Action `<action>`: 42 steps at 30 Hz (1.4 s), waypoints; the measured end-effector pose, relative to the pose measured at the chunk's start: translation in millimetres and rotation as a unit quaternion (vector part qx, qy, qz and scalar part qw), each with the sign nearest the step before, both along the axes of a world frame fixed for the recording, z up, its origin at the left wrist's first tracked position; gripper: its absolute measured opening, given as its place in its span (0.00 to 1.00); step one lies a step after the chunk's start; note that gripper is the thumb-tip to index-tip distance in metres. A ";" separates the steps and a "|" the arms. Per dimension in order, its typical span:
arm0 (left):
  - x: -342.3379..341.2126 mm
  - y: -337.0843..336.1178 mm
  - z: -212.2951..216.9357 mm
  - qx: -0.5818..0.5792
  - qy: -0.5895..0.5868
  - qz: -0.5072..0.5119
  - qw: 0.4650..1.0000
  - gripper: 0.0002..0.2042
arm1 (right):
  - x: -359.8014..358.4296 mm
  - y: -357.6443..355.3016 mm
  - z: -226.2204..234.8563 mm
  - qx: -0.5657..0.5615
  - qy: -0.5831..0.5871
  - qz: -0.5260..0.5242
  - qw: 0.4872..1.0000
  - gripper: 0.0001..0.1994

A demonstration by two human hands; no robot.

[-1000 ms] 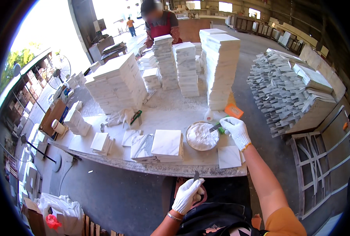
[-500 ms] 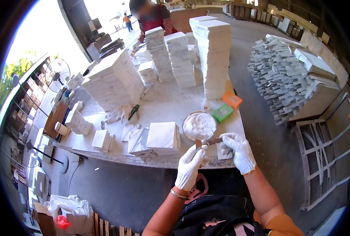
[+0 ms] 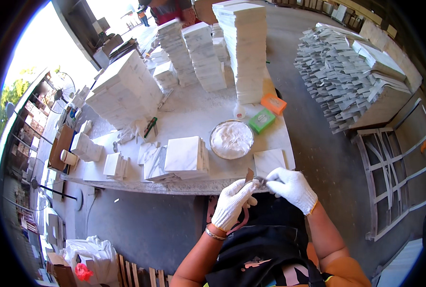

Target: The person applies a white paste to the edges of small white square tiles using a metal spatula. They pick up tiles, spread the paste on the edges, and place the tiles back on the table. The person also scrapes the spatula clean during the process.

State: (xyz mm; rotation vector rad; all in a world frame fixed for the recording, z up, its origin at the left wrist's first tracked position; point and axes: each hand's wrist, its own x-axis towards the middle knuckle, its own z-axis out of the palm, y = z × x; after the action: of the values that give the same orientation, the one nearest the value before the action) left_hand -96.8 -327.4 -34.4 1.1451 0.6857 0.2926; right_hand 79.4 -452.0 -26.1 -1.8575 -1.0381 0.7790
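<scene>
Since half a second ago, the right hand (image 3: 292,188) has drawn back from the bowl (image 3: 231,158) toward the body, uncovering more of a square tile (image 3: 267,160).

At the bowl's six o'clock, the left hand (image 3: 234,204), in a knitted white glove, curls its fingers closely around a flat blade (image 3: 249,175), whose brownish tip points toward one o'clock. The right hand, gloved alike, sits between four and five, fingertips pinched together on a thin grey tool (image 3: 260,180) reaching toward nine; whether it touches the blade I cannot tell. Thick white paste (image 3: 231,137) lies in soft, ragged ridges inside the round bowl. The smooth, faintly veined square tile lies at four; a tile stack (image 3: 183,154) with uneven edges stands at eight.
</scene>
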 end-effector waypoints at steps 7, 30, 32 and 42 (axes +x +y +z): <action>-4.6 -7.2 -8.2 -0.075 -0.014 0.004 0.997 0.18 | -10.2 -8.9 -2.1 0.107 0.109 -0.096 0.984 0.12; -7.7 -15.7 1.1 -0.095 -0.021 0.038 0.994 0.16 | -34.2 10.3 -19.3 0.223 -0.275 -0.019 0.935 0.17; -9.3 -13.7 6.0 -0.093 -0.014 0.031 0.995 0.16 | -37.4 9.6 -24.1 0.233 -0.309 -0.004 0.922 0.17; -12.0 -12.7 4.8 -0.110 -0.043 0.037 0.992 0.22 | -16.3 10.5 -25.9 0.226 -0.284 -0.082 0.928 0.16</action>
State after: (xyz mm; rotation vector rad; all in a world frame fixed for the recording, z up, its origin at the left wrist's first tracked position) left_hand -108.8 -340.1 -29.7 0.8932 0.6679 0.3201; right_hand 63.1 -441.5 -52.0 -1.7541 -1.2618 -0.1245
